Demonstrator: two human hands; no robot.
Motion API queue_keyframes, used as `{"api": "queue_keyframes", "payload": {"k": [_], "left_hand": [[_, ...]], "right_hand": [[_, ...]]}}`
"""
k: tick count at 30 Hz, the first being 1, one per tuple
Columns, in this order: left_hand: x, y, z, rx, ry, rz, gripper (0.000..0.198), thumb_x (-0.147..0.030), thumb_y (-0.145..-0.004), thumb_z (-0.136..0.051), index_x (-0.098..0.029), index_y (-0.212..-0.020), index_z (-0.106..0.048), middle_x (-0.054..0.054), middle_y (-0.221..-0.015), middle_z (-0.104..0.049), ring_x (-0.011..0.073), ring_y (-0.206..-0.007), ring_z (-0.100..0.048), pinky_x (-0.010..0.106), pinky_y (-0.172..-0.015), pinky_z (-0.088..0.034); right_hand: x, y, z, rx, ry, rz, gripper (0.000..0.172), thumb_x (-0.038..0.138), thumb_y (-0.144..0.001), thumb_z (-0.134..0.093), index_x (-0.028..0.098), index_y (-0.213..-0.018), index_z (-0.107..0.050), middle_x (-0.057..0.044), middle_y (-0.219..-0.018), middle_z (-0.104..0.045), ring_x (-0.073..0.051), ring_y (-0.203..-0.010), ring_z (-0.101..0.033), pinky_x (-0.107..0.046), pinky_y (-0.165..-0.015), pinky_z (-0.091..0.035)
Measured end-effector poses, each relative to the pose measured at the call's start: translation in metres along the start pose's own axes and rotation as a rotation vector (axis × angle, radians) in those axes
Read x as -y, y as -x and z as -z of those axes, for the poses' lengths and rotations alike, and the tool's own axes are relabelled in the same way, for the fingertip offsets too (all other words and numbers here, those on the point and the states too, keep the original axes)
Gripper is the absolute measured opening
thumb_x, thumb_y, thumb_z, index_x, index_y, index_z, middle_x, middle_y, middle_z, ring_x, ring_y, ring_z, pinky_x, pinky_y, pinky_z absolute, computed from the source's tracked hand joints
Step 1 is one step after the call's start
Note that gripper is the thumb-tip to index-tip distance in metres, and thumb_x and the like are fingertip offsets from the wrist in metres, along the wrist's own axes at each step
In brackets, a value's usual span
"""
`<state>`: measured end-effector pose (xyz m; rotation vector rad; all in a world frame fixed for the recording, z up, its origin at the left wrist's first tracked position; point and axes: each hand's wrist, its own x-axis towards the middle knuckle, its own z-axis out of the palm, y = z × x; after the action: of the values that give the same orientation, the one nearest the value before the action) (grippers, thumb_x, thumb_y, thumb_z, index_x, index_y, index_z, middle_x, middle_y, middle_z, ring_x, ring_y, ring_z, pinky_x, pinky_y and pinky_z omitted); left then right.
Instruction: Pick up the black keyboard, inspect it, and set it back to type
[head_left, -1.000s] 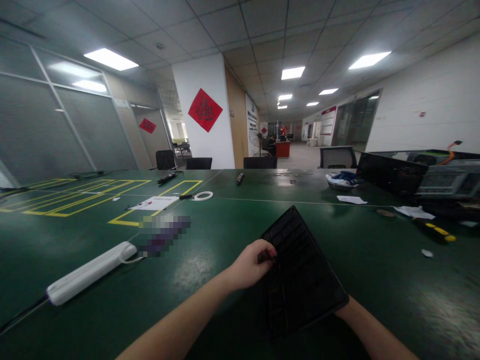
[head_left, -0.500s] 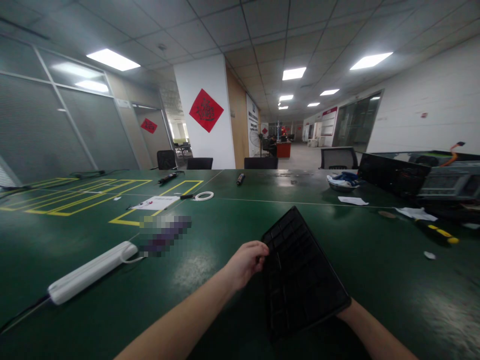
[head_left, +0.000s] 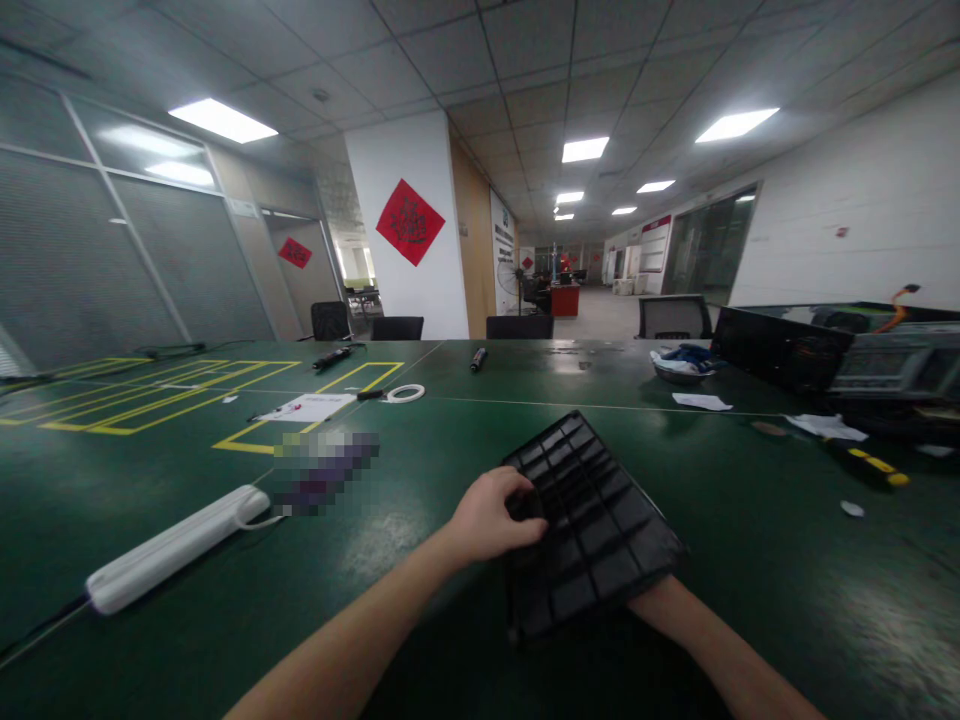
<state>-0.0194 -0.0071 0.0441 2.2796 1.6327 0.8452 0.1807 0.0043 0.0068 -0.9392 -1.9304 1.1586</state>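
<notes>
A black compartment tray (head_left: 592, 510), divided by a grid of ridges into many small cells, is held up at a tilt over the green table. My left hand (head_left: 499, 515) is at its left edge, with fingers curled and the thumb reaching over the cells; the fingertips are partly hidden. From underneath, my right hand (head_left: 660, 598) supports the tray's right side. Its fingers are out of sight behind the tray, and only the wrist and heel show. I cannot make out anything small inside the cells.
On the left lies a white power strip (head_left: 176, 548) beside a blurred purple item (head_left: 330, 475). Farther back are a white paper (head_left: 311, 407), a white cable coil (head_left: 405, 394) and a bowl with blue cloth (head_left: 681, 368). An opened computer case (head_left: 787, 350) and a yellow-handled tool (head_left: 877, 466) stand right.
The tray has tipped so its cells catch more light, and its lower right corner has shifted up and left. My left hand has moved farther over the tray, its thumb now spread from the fingers.
</notes>
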Motion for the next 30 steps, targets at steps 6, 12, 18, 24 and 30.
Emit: {"api": "queue_keyframes", "payload": {"k": [6,12,18,24,30], "left_hand": [[0.068,-0.047,0.047,-0.152,-0.471,0.6,0.04,-0.051,-0.068,-0.045,-0.017,-0.079,-0.064,0.008,-0.085,-0.063,0.022,-0.079,-0.057,0.025,-0.061,-0.039],[0.112,-0.066,0.061,-0.122,-0.599,0.784,0.043,-0.049,-0.064,-0.051,-0.01,-0.076,-0.066,0.017,-0.086,-0.064,0.032,-0.086,-0.057,0.032,-0.063,-0.042],[0.112,-0.065,0.058,-0.14,-0.651,0.741,0.048,-0.046,-0.073,-0.042,-0.005,-0.087,-0.063,0.022,-0.094,-0.06,0.0323,-0.09,-0.055,0.036,-0.07,-0.041],[0.083,-0.002,0.049,-0.092,-0.647,0.387,0.028,-0.031,-0.08,-0.036,-0.016,-0.091,-0.057,0.008,-0.093,-0.058,0.0196,-0.091,-0.051,0.028,-0.081,-0.036],[0.069,0.058,0.027,-0.004,-0.612,0.238,0.025,-0.027,-0.082,-0.034,-0.017,-0.087,-0.056,0.006,-0.088,-0.054,0.0188,-0.083,-0.049,0.031,-0.077,-0.036]], "right_hand": [[0.004,-0.002,0.008,0.065,0.148,-0.13,0.041,0.029,-0.064,-0.058,0.024,-0.104,-0.051,-0.004,-0.113,-0.043,-0.019,-0.108,-0.038,-0.037,-0.097,-0.03],[0.005,-0.002,0.006,0.065,0.14,-0.144,0.039,0.03,-0.063,-0.059,0.026,-0.101,-0.051,-0.002,-0.112,-0.043,-0.018,-0.106,-0.04,-0.034,-0.094,-0.032],[0.0,-0.001,0.007,0.067,0.134,-0.154,0.039,0.031,-0.063,-0.06,0.03,-0.101,-0.051,0.0,-0.112,-0.042,-0.017,-0.104,-0.042,-0.033,-0.091,-0.034],[0.003,-0.001,0.008,0.072,0.154,-0.153,0.04,0.031,-0.063,-0.06,0.027,-0.102,-0.051,-0.001,-0.112,-0.043,-0.017,-0.104,-0.042,-0.033,-0.092,-0.034],[0.009,0.001,0.007,0.034,0.204,-0.127,0.041,0.03,-0.062,-0.06,0.026,-0.102,-0.051,-0.003,-0.113,-0.044,-0.019,-0.106,-0.04,-0.035,-0.094,-0.032]]}}
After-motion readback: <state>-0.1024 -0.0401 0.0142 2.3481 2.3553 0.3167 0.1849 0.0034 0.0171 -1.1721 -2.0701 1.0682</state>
